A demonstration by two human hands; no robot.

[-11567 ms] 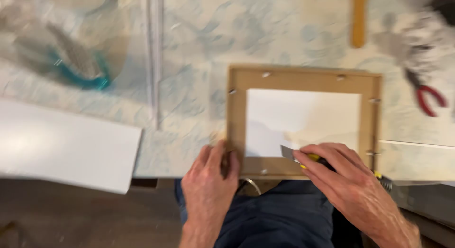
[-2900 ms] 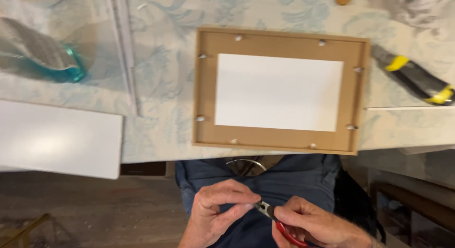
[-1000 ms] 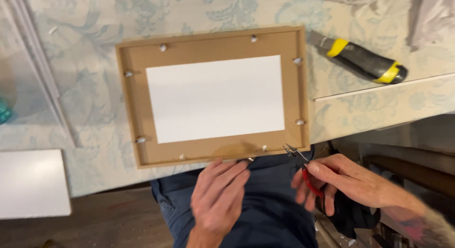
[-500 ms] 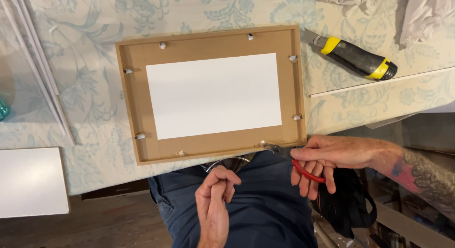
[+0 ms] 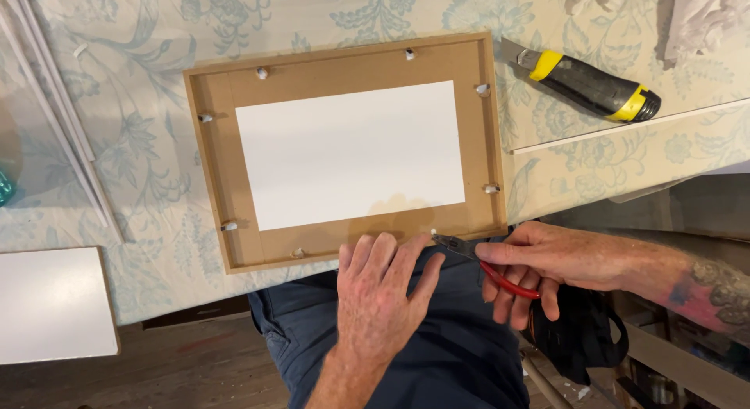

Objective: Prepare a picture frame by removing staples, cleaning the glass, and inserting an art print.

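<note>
The left hand (image 5: 379,296) is lying flat, fingers spread, pressing the near edge of the frame (image 5: 344,151). Just beside it, the right hand (image 5: 539,260) is squeezing red-handled pliers (image 5: 476,257), their tip touching the frame's edge. Beyond the pliers, a knife (image 5: 586,82) is lying on the table (image 5: 156,143).

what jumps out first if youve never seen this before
The wooden picture frame lying back-up on the floral tablecloth, a white sheet in its opening. At its near edge the left hand presses down while the right hand works red-handled pliers there. A yellow-and-black utility knife lies upper right.
</note>
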